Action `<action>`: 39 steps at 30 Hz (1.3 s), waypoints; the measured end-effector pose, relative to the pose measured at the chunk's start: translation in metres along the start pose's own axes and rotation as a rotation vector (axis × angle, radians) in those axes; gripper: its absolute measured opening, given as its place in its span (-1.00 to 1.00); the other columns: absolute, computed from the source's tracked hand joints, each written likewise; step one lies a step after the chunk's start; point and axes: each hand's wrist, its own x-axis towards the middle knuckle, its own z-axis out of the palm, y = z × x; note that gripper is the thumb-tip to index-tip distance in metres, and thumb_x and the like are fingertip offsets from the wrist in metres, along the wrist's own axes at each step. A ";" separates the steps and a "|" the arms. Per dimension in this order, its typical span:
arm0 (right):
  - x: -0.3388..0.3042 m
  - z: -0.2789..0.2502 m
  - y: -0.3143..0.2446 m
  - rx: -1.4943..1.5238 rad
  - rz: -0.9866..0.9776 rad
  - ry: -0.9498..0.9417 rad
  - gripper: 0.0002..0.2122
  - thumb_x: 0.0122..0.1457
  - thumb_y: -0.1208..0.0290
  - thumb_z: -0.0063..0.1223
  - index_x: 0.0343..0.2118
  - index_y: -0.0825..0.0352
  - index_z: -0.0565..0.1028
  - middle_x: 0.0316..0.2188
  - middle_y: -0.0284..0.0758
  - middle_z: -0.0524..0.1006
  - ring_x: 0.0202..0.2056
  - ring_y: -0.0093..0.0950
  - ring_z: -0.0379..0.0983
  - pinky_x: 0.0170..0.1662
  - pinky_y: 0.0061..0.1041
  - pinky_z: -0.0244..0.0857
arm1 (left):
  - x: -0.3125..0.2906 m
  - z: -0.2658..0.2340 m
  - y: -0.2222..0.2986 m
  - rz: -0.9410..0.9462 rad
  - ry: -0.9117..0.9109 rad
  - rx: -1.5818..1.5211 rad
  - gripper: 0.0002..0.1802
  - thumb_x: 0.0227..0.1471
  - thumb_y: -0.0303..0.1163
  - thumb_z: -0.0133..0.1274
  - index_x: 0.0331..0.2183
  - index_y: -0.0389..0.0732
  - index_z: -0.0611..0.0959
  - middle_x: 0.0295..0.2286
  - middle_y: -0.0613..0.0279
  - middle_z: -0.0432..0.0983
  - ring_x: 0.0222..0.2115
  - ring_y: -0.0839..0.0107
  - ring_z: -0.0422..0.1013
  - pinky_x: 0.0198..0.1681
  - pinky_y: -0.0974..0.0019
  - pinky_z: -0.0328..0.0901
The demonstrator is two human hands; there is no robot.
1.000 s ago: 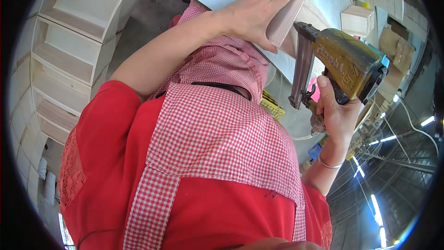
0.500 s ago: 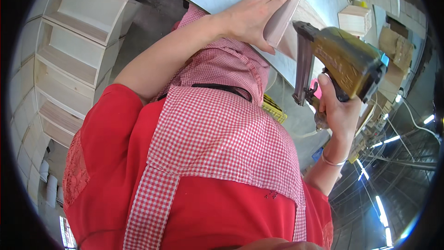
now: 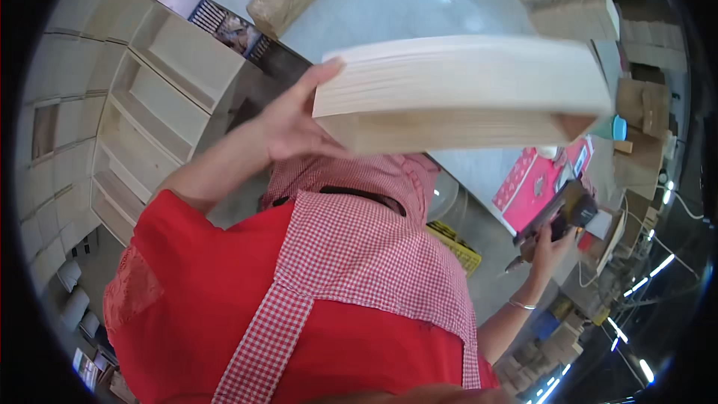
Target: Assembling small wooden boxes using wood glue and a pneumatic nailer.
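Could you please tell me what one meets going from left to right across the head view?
Stacked wooden shelf units → left hand → pale wooden board → right hand holding the nail gun → cardboard boxes.

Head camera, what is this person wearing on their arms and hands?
Both forearms are bare below short red sleeves. The right wrist carries a thin silver-coloured bangle. The left hand shows no glove; no ring can be made out on its fingers.
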 end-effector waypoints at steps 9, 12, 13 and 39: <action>0.043 0.049 0.114 -0.706 -0.217 0.083 -0.33 0.05 0.59 0.02 0.29 0.40 0.14 0.15 0.09 0.35 0.10 0.04 0.34 0.11 -0.15 0.26 | 0.015 -0.027 -0.033 -0.199 0.064 -0.046 -0.25 0.19 0.20 -0.11 -0.02 -0.36 0.54 -0.14 -0.05 0.54 -0.09 0.28 0.47 0.01 0.21 0.37; 0.062 0.061 0.137 -0.840 -0.291 0.145 -0.35 0.07 0.58 0.01 0.28 0.38 0.16 0.13 0.07 0.37 0.07 0.01 0.38 0.07 -0.15 0.30 | 0.012 -0.035 -0.027 -0.034 0.418 0.390 -0.39 0.21 0.10 -0.06 -0.14 -0.34 0.60 -0.29 0.04 0.58 -0.21 0.35 0.51 -0.10 0.32 0.39; 0.064 0.065 0.139 -0.790 -0.221 0.144 -0.35 0.08 0.57 0.03 0.29 0.37 0.16 0.12 0.07 0.38 0.07 0.00 0.39 0.07 -0.16 0.30 | 0.011 -0.036 -0.021 0.094 0.597 0.682 -0.46 0.22 0.03 -0.02 -0.20 -0.33 0.62 -0.37 0.10 0.59 -0.28 0.39 0.52 -0.15 0.38 0.39; 0.043 0.111 0.086 0.042 -0.460 0.510 -0.45 0.19 0.35 0.16 0.18 0.45 0.24 -0.26 -0.08 0.53 -0.28 -0.23 0.52 -0.25 -0.25 0.44 | -0.226 -0.082 -0.076 1.181 1.750 0.755 -0.61 0.16 -0.20 0.04 -0.09 -0.27 0.62 -0.33 0.06 0.64 -0.32 0.42 0.51 -0.19 0.24 0.38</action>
